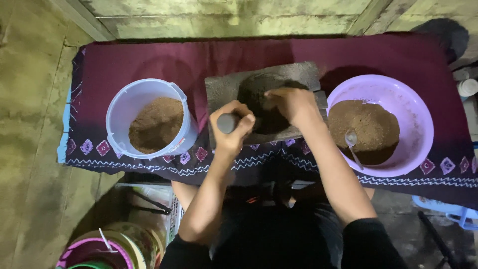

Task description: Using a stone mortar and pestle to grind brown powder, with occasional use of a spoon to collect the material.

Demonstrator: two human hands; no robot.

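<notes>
A grey, cylindrical stone grinding roller (227,122) is seen end-on at the centre of the view, lying across a flat, grey rectangular stone slab (259,102) on which a dark brown paste (259,99) is spread. The roller is judged heavy, rigid and rough, not fragile, and best gripped at its two ends. The near end is grasped by the left hand (231,127), fingers wrapped fully round it, the forearm running down to 6 o'clock. The right hand (291,103) is laid over the far part of the roller at 3 o'clock, fingers curled; whether it is clenched on the stone cannot be told. At 9 o'clock a white plastic bucket (149,119) of brown powder is set. At 3 o'clock a lilac plastic basin (381,124) with brown powder and a metal spoon (353,144) is placed. Everything is borne by a maroon patterned cloth (149,60).
</notes>
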